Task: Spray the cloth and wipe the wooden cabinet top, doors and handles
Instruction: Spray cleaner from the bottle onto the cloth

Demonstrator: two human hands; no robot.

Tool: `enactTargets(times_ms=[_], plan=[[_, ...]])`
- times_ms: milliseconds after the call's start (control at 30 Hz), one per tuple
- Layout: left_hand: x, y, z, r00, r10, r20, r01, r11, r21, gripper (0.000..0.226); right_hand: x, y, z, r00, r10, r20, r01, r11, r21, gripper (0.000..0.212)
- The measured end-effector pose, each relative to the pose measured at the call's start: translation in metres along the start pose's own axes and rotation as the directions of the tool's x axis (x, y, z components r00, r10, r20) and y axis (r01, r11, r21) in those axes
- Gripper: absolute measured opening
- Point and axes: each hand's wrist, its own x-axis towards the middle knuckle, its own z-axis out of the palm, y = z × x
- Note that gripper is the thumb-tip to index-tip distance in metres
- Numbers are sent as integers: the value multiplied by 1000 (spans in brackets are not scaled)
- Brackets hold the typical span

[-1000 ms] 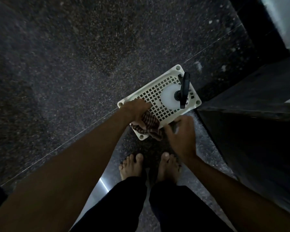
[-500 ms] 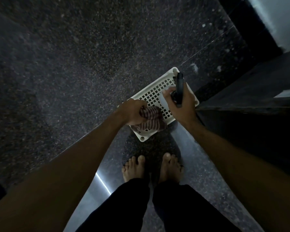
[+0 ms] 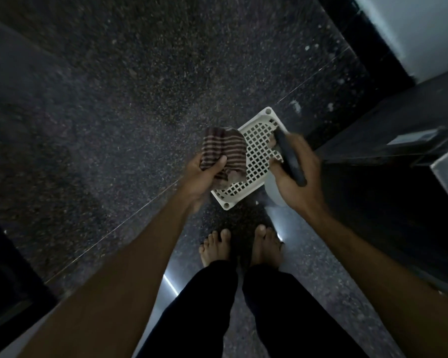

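Dark speckled floor (image 3: 114, 125) is lying below: left hand (image 3: 204, 171) is pinching the striped cloth (image 3: 224, 148) near the basket (image 3: 259, 151), and right hand (image 3: 298, 182) is keeping its grip wrapped round the spray bottle (image 3: 289, 158). Misaimed mist could be wetting floor under bare feet (image 3: 217, 246).

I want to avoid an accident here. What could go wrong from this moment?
1. The spray bottle in the right hand is blurred, so its aim is unclear; spray may miss the cloth in the left hand and wet the polished floor by the bare feet, perhaps a slip.
2. The basket lies just ahead of the toes; a step forward could catch it.
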Motion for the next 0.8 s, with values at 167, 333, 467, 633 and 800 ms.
enactTargets(times_ms=[167,333,467,633,800], plan=[[-15,11,32,994,-39,102,56,985,-166,16,-27,-14,-8,971,147,189,-141,989,-44,27],[-19,18,47,971,-64,229,124,958,-259,40,-39,-18,-9,926,317,205,-313,948,-52,10],[-16,16,58,980,-55,191,98,970,-221,34,-44,-20,-11,929,343,136,-332,938,-95,25],[-20,18,65,977,-39,209,92,964,-250,26,-44,-29,-13,917,394,64,-386,915,-116,34],[-24,21,67,983,-30,184,74,969,-235,37,-46,-34,-12,872,486,50,-476,868,-138,43]])
